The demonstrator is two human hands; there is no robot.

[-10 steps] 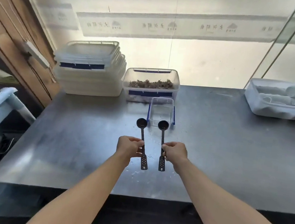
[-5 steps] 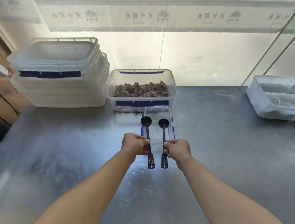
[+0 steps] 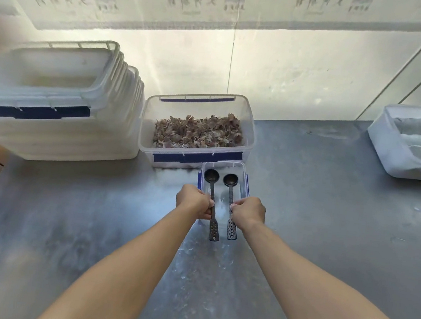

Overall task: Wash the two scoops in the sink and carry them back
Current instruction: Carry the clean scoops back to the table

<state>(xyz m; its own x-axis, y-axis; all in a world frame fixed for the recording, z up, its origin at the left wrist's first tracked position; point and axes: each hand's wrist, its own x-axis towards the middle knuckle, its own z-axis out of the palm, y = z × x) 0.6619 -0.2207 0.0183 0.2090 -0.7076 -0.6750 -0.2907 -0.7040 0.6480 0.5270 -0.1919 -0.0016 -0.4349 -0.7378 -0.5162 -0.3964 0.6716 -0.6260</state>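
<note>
I hold two black long-handled scoops side by side over a small clear box (image 3: 244, 174) with blue clips on the steel counter. My left hand (image 3: 193, 201) is shut on the handle of the left scoop (image 3: 211, 176). My right hand (image 3: 248, 213) is shut on the handle of the right scoop (image 3: 230, 180). Both round bowls point away from me and hang above the box's inside. The perforated handle ends stick out toward me past my fists. No sink is in view.
A clear tub of dried brown petals (image 3: 197, 131) stands just behind the small box. A stack of empty clear tubs (image 3: 52, 102) fills the back left. A white bin of rolled cloths (image 3: 415, 142) sits at the far right. Water drops speckle the counter (image 3: 330, 213).
Both hands have carried the scoops forward, away from me, from in front of the small box to over it. The view has moved closer to the counter.
</note>
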